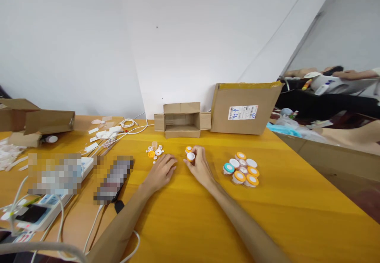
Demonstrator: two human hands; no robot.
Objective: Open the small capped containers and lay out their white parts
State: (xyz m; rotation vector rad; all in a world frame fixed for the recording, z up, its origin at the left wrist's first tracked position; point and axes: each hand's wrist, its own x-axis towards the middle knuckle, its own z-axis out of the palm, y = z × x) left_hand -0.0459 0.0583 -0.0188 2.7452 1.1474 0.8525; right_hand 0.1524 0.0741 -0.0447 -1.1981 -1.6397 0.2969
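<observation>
My right hand [202, 166] pinches a small round white-and-orange capped container [190, 157] between thumb and fingers. Just behind it, a second orange-rimmed round piece [189, 149] shows beside the fingertips. My left hand [162, 170] rests palm down on the tabletop, fingers loosely bent and apart, holding nothing that I can see. Beyond its fingertips lie loose small parts: an orange ring [151, 154], a white round disc [158, 152] and a clear little cup [154, 145]. To the right of my right hand sits a cluster of capped containers [240, 175] with orange, white and teal tops.
A small open cardboard box [182, 133] faces me by the wall, with a larger taped carton [240, 124] to its right. On the left are a phone [114, 180], a power strip [40, 215], white cables [130, 122] and another open box [52, 121]. Another person's arm [356, 74] shows at far right.
</observation>
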